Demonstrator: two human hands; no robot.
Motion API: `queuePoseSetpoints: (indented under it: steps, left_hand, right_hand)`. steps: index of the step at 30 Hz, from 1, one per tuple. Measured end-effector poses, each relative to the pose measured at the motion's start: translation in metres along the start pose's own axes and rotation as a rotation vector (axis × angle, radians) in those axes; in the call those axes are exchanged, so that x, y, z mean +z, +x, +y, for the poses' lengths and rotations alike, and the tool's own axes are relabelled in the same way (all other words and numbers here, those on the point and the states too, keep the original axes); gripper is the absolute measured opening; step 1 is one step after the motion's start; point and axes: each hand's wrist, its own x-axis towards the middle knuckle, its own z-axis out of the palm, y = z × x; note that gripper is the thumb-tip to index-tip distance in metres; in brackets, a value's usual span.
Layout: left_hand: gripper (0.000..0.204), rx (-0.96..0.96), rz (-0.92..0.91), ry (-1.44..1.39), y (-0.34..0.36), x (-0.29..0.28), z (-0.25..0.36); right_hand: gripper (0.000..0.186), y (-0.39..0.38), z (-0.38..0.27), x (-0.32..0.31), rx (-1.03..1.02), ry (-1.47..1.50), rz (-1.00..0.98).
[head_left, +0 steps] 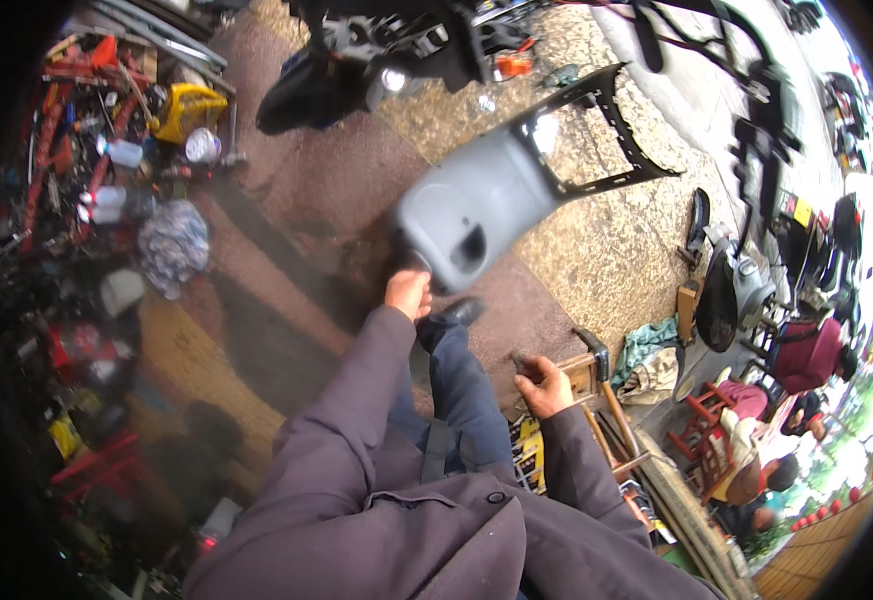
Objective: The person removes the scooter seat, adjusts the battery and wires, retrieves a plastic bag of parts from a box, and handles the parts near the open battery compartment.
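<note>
My left hand (408, 294) is closed on the near lower end of a large grey plastic vehicle panel (491, 200). The panel is tilted, with a dark oval opening in its near part. A black open frame (611, 140) extends from its far right end. My right hand (546, 387) is held low on the right, beside a wooden-framed chair or stool (596, 375). Its thumb and fingers are pressed together, with a small dark bit at their tips that I cannot make out.
Tools, bottles and parts clutter the left side, with a yellow container (188, 112) among them. Black vehicle parts (386, 50) stand at the far side. Cloths (651, 360) and long boards (691, 530) lie on the right. Several people sit beyond, near parked motorcycles.
</note>
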Motion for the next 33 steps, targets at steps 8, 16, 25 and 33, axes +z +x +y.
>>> queuePoseSetpoints:
  steps: [8, 16, 25, 33]
  left_hand:
    - [0.024, -0.06, -0.033, -0.067, 0.123, -0.019, -0.011]
    - [0.023, -0.059, 0.097, -0.368, 0.178, 0.009, -0.034]
    - [0.007, 0.178, -0.162, -0.286, 0.133, 0.095, -0.004]
    - [0.013, 0.702, 0.02, -0.281, 0.072, 0.244, 0.054]
  right_hand:
    - [0.044, 0.024, 0.021, 0.031, 0.194, 0.001, -0.194]
    - [0.042, 0.041, 0.04, 0.022, 0.331, 0.076, -0.162]
    - [0.043, 0.01, 0.056, -0.019, 0.259, -0.017, -0.099]
    - [0.042, -0.061, 0.076, -0.085, 0.158, 0.071, 0.068]
